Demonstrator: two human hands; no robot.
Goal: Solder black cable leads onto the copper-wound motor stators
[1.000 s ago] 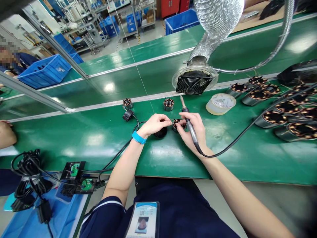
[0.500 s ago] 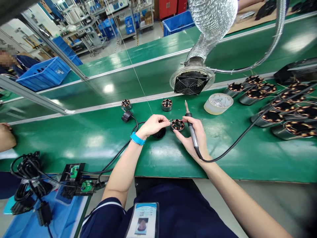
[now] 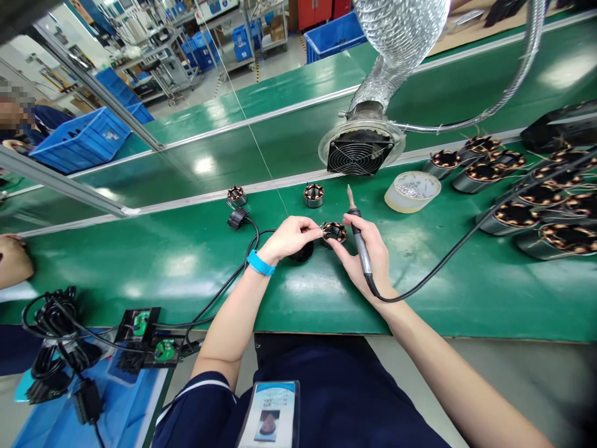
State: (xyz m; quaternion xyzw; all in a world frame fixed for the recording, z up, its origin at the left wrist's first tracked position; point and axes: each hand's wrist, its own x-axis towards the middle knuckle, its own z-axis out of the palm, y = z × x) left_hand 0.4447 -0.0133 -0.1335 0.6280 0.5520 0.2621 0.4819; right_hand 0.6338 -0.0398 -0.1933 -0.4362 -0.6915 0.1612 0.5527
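A small motor stator [image 3: 336, 231] with copper windings stands on the green bench between my hands. My left hand [image 3: 295, 237], with a blue wristband, is closed in a pinch at its left rim, on what looks like a thin wire lead. My right hand [image 3: 375, 261] is wrapped around a soldering iron [image 3: 362, 249], whose tip points up and away from the stator. The right thumb reaches to the stator's near side. Partly hidden beneath my left hand is a black round object [image 3: 304, 252]. Two more stators stand behind, one straight back [image 3: 313, 195] and another stator [image 3: 236, 196] farther left.
A fume extractor fan [image 3: 359, 155] hangs beyond the iron. A round whitish tub [image 3: 412, 193] with silvery bits stands to its right. Several larger stators [image 3: 508, 216] crowd the right side. Black cables [image 3: 224, 287] and circuit boards [image 3: 164, 350] lie left. Another person's hand [image 3: 13, 260] shows far left.
The right thumb and the stator have shifted very slightly against each other. My left hand keeps its pinch and the iron stays in my right hand. The view has moved a little.
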